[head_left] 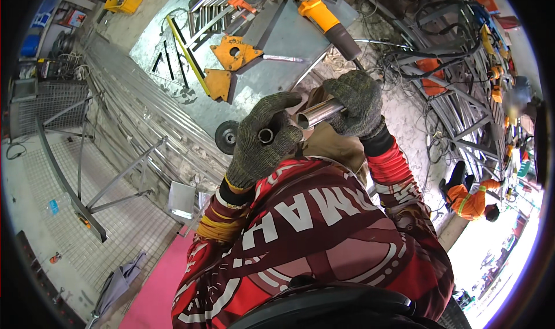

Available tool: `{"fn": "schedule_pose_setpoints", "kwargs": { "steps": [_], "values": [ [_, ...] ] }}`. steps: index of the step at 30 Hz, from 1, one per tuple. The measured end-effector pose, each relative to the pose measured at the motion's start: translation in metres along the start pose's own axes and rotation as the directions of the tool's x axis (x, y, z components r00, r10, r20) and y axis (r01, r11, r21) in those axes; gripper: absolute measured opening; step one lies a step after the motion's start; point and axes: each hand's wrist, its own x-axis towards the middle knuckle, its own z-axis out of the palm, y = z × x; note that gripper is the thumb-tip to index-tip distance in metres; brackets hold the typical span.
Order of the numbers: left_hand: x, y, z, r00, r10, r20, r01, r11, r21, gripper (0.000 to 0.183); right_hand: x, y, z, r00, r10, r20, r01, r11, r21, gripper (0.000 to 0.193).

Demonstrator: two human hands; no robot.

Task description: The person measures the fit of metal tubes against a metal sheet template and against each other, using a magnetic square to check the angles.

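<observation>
Both of my hands wear dark grey knit gloves. My left hand (260,138) is half curled, palm up, and holds a small metal ring (266,135) against its palm and fingers. A short shiny metal tube (318,114) is gripped in my right hand (357,101), its open end pointing toward my left hand. The tube and the ring are apart. Just left of my left hand is a round dark abrasive disc (226,136). Ahead on the metal table (263,89) lie two orange magnetic welding squares (236,53) and a silver marker-like stick (283,58).
An angle grinder (319,16) lies at the table's right edge. A yellow-edged straight bar (188,54) and orange clamps (241,4) are on the table. Long metal bars (133,86) stretch along the left. Cables and steel frames (457,86) crowd the right, where another person (467,199) crouches.
</observation>
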Motion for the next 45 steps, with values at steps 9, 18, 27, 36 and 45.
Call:
{"fn": "schedule_pose_setpoints", "kwargs": {
  "steps": [9, 18, 27, 36, 45],
  "values": [
    [0.007, 0.010, 0.019, 0.977, -0.211, -0.028, 0.195, 0.942, -0.273, 0.051, 0.003, -0.008, -0.003, 0.969, 0.120, 0.215, -0.119, 0.993, -0.016, 0.050],
    [0.019, -0.006, -0.055, 0.938, -0.007, -0.346, -0.040, 0.991, -0.129, 0.039, 0.015, -0.036, 0.012, 0.597, 0.407, 0.692, -0.283, 0.913, -0.293, 0.020],
    [0.017, 0.005, -0.032, 0.939, -0.023, -0.343, 0.052, 0.996, 0.076, 0.035, -0.024, -0.071, 0.070, 0.631, 0.319, 0.707, 0.101, 0.870, -0.483, 0.017],
    [0.059, 0.010, 0.023, 0.926, -0.223, 0.305, 0.142, 0.954, 0.264, 0.041, -0.046, -0.079, 0.108, 0.557, 0.274, 0.784, 0.316, 0.803, -0.505, 0.014],
    [0.074, 0.001, 0.043, 0.900, -0.039, 0.433, -0.114, 0.940, 0.322, 0.021, -0.027, -0.078, 0.019, 0.947, -0.239, 0.214, 0.153, 0.922, 0.355, 0.040]
  ]
}}
